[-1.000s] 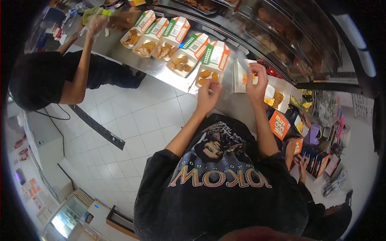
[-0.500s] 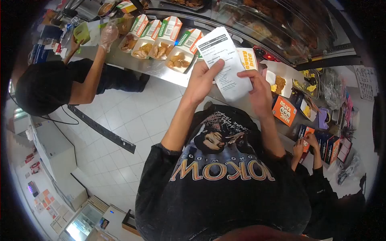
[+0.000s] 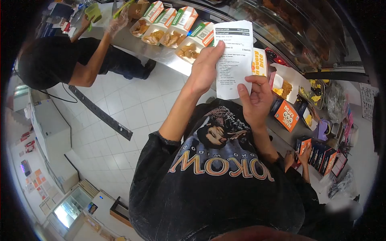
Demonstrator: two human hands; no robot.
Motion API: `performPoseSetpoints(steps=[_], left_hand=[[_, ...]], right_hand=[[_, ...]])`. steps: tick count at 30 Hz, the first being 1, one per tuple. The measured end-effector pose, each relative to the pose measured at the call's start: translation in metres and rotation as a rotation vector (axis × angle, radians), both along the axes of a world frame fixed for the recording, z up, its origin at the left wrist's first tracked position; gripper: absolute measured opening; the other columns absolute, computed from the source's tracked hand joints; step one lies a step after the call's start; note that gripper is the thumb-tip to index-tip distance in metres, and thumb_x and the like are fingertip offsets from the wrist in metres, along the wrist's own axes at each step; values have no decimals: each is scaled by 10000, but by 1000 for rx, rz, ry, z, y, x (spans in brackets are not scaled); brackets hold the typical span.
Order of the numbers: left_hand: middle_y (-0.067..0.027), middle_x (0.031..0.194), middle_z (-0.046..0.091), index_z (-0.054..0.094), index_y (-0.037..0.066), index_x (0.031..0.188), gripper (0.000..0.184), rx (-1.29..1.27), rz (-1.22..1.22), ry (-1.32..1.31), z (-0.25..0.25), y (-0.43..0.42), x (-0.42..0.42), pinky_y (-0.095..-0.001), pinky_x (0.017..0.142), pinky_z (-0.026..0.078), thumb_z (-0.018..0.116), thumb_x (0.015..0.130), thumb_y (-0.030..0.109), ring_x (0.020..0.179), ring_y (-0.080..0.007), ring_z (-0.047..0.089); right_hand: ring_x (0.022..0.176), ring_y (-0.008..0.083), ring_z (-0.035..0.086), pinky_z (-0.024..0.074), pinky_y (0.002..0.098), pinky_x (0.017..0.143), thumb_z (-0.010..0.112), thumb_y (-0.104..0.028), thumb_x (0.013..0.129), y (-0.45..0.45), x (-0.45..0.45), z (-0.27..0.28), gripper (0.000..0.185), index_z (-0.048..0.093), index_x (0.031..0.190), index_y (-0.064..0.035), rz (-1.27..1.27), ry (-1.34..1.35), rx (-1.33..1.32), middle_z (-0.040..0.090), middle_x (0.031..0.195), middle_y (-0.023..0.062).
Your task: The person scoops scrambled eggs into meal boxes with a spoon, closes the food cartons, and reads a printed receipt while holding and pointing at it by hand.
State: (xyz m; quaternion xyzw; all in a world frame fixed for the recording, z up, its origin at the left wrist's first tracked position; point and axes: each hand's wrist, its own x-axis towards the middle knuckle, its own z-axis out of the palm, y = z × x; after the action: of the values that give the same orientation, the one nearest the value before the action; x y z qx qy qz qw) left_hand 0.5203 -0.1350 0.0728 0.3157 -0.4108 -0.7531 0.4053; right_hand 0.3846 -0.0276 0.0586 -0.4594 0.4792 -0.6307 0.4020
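A long white printed receipt [image 3: 233,66] is held up in front of my chest. My left hand [image 3: 204,70] grips its left edge, thumb lying over the print. At the lower right edge, my right hand [image 3: 257,96] has the paper between thumb and fingers. Just left of the receipt, several open food boxes [image 3: 189,52] with green, orange and white lids stand in a row with fried pieces inside. Partly behind the paper is a box with yellow lettering [image 3: 259,62].
A co-worker [image 3: 52,60] at the left handles a green container [image 3: 93,13] with a gloved hand. Another person's hands [image 3: 303,154] are by orange and black boxes [image 3: 323,156] at right. An open box with fried food [image 3: 284,86] sits on the counter, below a glass display case [image 3: 277,28].
The receipt has turned more upright and flatter toward me. My right hand has shifted lower along its edge, with the thumb now in front. The co-worker's gloved hand has moved.
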Motion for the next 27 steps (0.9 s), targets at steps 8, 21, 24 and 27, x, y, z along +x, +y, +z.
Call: performPoseSetpoints(steps=[8,21,24,27], left_hand=[[-137,1352,557,405,10,1429,656,48,33,203,11,6,-7,-359,1020,462,228,1060,523,1211,-212,568],[-138,1249,612,499,-24,1338,591,49,49,90,6,8,-6,-326,980,476,282,1075,459,1130,-192,598],[-136,1271,602,465,-6,1363,535,34,47,103,4,7,-5,-340,953,507,285,1082,412,1124,-200,616],[-138,1264,608,471,-7,1358,535,51,27,122,4,8,-5,-338,941,511,290,1081,414,1111,-204,624]], right_hand=[[991,158,637,494,243,850,601,86,913,2,1,2,315,389,1121,-17,-10,15,0,677,990,175],[1013,155,626,494,244,871,612,91,905,5,4,-1,339,379,1123,-22,-7,-4,-12,675,1025,183],[1009,161,632,497,248,871,614,87,906,5,3,-2,340,377,1123,-23,-9,25,-25,674,1030,189],[1001,166,636,499,253,873,616,83,908,6,5,-2,342,374,1125,-23,-15,19,-32,674,1031,192]])
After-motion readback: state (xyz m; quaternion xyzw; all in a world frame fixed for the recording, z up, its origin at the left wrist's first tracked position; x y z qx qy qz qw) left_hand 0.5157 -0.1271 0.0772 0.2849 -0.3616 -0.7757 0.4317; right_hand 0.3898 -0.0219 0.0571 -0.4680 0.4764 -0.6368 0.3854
